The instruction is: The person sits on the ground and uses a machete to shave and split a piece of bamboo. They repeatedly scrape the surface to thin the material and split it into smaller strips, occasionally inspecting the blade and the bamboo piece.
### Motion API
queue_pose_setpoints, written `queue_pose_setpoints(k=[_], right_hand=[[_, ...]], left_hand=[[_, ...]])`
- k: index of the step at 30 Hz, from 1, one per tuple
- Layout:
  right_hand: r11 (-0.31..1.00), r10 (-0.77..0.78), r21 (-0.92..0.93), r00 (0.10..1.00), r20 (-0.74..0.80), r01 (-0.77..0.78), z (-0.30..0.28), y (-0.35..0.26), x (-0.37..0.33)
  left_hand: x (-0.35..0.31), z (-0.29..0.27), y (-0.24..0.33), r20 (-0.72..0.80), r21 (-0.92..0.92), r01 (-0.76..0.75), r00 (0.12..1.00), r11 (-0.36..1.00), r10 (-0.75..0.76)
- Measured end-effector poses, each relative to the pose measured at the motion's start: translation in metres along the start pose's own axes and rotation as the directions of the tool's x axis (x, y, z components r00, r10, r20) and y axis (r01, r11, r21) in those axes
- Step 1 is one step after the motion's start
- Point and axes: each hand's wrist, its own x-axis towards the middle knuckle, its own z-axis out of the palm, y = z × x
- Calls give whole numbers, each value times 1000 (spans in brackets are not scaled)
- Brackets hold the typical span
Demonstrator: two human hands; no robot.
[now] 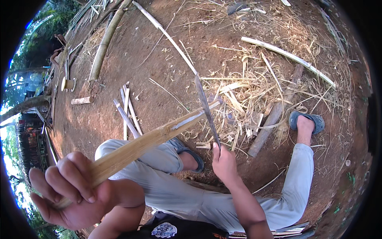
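My left hand (75,193) is wrapped round the near end of a long split bamboo piece (139,144), which slants up and away to the right. A pale, whitish streak runs along its far part. My right hand (225,164) grips a long, narrow knife (205,105) with a dark blade; its handle is hidden in the fist. The blade crosses the bamboo close to the far end. From this view I cannot tell how deep the edge sits, if it touches at all. My legs in grey trousers (175,195) are spread below.
Curled shavings (254,95) cover the soil beyond my hands. A thick pole (274,115) lies near my right sandal (314,122). Pale strips (128,113) rest left of centre, with a bamboo pole (106,44) farther off. A long split strip (292,57) lies at the far right.
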Motion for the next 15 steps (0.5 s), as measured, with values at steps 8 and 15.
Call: queue_pose_setpoints(k=[8,15], right_hand=[[1000,-1,31,997,-76,3,10,23,6],[960,-264,101,965,9,262,-13,-59,-33]], left_hand=[[8,2,-3,-9,-32,48,999,998,-48],[0,3,-3,8,-14,12,1000,1000,-12]])
